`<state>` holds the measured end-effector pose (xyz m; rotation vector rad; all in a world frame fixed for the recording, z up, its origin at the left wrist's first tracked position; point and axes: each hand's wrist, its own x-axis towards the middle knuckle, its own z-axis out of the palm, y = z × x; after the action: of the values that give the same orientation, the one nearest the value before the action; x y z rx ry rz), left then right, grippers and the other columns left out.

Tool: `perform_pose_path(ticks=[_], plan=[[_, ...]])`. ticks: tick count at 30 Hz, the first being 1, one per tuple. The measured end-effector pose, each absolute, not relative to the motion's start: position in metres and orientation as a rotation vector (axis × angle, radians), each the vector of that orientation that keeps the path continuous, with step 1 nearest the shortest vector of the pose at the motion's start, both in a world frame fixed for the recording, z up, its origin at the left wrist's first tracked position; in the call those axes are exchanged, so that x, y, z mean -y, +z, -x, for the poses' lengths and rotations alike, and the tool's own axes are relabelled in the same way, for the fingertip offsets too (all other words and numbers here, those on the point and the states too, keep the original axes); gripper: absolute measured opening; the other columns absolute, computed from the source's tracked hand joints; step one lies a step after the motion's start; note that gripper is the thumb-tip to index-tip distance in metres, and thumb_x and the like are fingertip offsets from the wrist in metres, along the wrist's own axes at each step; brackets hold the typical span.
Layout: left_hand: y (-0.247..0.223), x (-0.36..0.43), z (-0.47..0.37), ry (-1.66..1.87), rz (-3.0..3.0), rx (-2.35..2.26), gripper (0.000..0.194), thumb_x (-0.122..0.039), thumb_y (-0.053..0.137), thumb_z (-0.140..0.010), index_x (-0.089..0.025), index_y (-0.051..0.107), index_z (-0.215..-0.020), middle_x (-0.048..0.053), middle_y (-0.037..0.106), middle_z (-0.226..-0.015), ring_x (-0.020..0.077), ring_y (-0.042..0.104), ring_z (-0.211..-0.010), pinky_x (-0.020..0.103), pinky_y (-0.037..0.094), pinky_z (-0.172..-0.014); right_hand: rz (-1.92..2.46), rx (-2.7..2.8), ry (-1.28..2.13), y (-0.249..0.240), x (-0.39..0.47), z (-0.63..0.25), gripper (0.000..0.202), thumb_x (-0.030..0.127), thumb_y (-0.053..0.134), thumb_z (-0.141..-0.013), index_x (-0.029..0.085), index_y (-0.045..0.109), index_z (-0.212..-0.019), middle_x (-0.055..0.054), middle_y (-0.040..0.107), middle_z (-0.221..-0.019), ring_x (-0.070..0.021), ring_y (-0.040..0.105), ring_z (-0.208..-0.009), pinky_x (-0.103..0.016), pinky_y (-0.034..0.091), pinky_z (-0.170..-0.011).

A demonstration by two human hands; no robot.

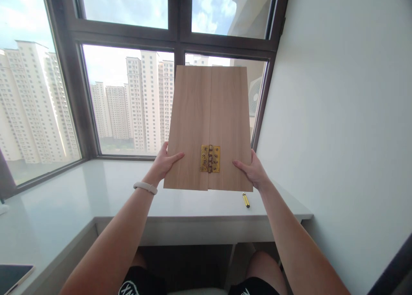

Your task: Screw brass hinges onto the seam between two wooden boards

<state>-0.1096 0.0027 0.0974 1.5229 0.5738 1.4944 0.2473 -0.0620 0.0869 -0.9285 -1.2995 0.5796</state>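
my left grip (163, 164) and right grip (253, 170) clamp the wooden boards (189, 114) at opposite edges, gold hinge (210, 159) between both grips.

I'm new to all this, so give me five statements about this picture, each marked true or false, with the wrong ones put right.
1. The left hand and right hand hold up two wooden boards. True.
2. The gold-coloured hinge is at the boards' upper end. False: it is near their lower end.
3. The hinge spans the seam between the boards. True.
4. The pale wristband is on the right arm. False: it is on the left arm.
5. A yellow-and-black tool lies on the white tabletop. True.
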Motion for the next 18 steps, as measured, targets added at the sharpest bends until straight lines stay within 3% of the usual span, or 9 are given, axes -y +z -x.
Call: perform_pose_path(ticks=[5,10,18], plan=[[0.1,0.006,0.11,1.589,-1.545,-0.569,0.066,-0.04,0.089,-0.074,-0.023,0.048,-0.123,0.009,0.072,-0.119,0.0281,0.074,-0.105,0.047,0.064,-0.089,0.944,1.307,0.429,0.085,0.067,-0.242,0.073,0.051,0.094,-0.062,0.027,0.054,-0.119,-0.007,0.073,-0.115,-0.0307,0.072,-0.102,-0.051,0.064,-0.086],[0.096,0.013,0.105,1.711,-1.603,-0.737,0.063,-0.042,0.088,-0.074,-0.025,0.047,-0.119,0.005,0.073,-0.102,0.0246,0.075,-0.09,0.039,0.063,-0.075,1.071,1.294,0.188,0.085,0.076,-0.228,0.069,0.055,0.091,-0.062,0.026,0.052,-0.111,-0.006,0.073,-0.106,-0.0295,0.071,-0.092,-0.045,0.062,-0.075],[0.086,0.048,0.064,1.976,-1.783,-1.208,0.048,-0.039,0.075,-0.086,-0.028,0.046,-0.123,0.003,0.072,-0.098,0.026,0.071,-0.085,0.033,0.051,-0.069,1.34,1.191,-0.138,0.072,0.087,-0.166,0.049,0.058,0.067,-0.083,0.026,0.047,-0.114,-0.004,0.069,-0.093,-0.0265,0.065,-0.076,-0.032,0.045,-0.061]])
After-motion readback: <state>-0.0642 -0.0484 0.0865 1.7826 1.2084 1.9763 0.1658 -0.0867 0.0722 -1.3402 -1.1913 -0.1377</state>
